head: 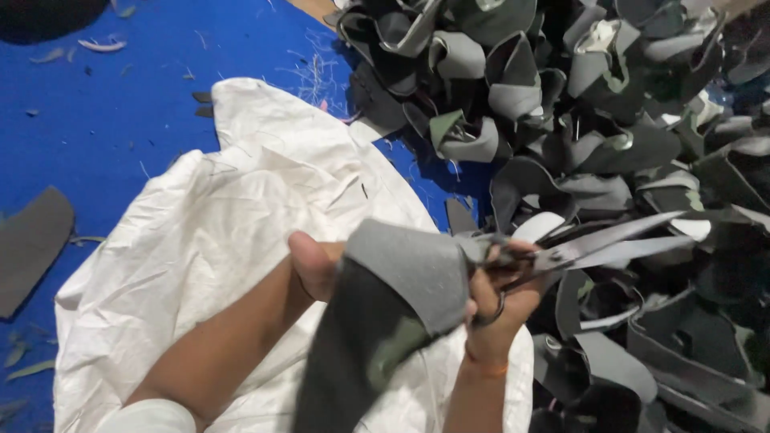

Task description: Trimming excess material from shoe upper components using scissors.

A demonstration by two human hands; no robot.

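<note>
Left hand (pixel 314 269) fingers pinch the grey piece (pixel 405 277); right hand (pixel 499 301) fingers grip scissors (pixel 597 244), blades parted toward 3 o'clock, which could nick that thumb

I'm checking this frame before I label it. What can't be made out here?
Head view only:
- Left hand: its fingers are hidden behind the folded grey piece.
- Right hand: partly covered by that piece and the scissors handles.
- Scissors blades: blurred, so the tips are unclear.
- Dark pile of cut pieces: cut off at the top and right edges.
- White sack: contents hidden.
</note>
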